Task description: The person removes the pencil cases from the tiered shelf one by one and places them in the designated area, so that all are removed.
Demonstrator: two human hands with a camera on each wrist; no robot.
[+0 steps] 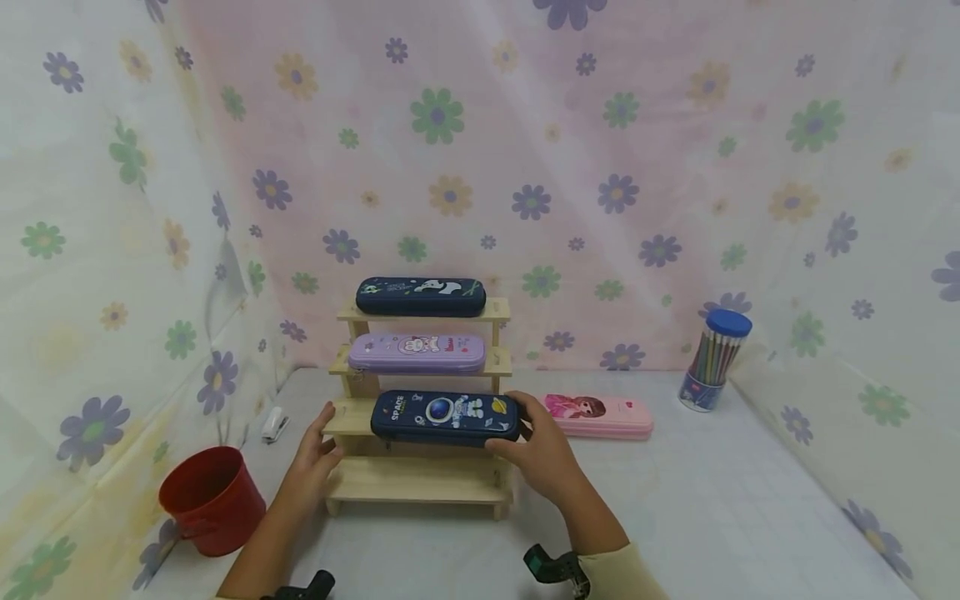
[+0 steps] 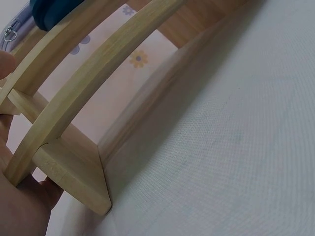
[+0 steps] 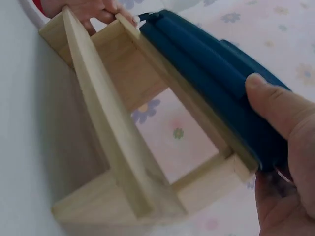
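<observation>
A navy pencil case with an astronaut and the word SPACE point(image 1: 446, 418) lies on the third step down of a wooden step rack point(image 1: 420, 482). My right hand point(image 1: 543, 454) grips its right end, thumb on the front side and fingers behind. In the right wrist view the thumb presses the blue side of the case point(image 3: 206, 73). My left hand point(image 1: 311, 458) holds the rack's left end, its fingers around the ends of the lower steps. A lilac pencil case point(image 1: 420, 354) lies one step higher, and a dark panda pencil case point(image 1: 420, 297) lies on top.
A pink pencil case point(image 1: 607, 417) lies on the table right of the rack. Farther right stands a blue-lidded tub of pencils point(image 1: 714, 362). On the left are a red bucket point(image 1: 213, 500) and a small white object point(image 1: 275, 425). Flowered cloth point(image 1: 480, 167) encloses the back and sides.
</observation>
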